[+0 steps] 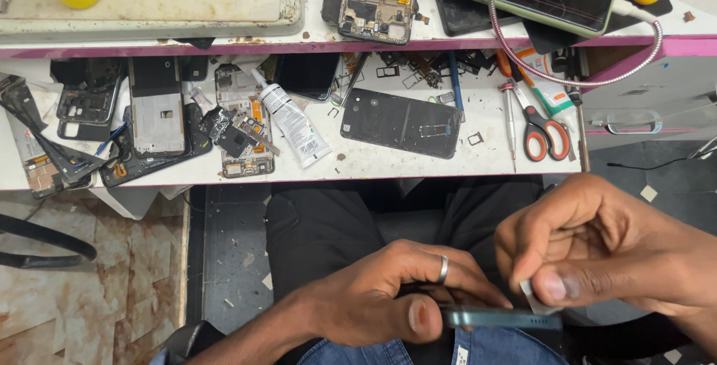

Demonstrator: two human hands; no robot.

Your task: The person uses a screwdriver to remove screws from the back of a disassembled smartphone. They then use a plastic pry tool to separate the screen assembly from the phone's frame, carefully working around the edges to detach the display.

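Slippage threatens: left hand (388,298) pinches the phone (500,318) edge-on over the lap; right hand (590,249) pinches a thin pick (534,298) at its seam.

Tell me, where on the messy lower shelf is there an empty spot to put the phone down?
Bare white patches lie along the front edge between the glue tube and the dark back cover, and between that cover and the scissors. The left end is crowded with stacked phone frames. Both hands, left hand and right hand, hold the phone.
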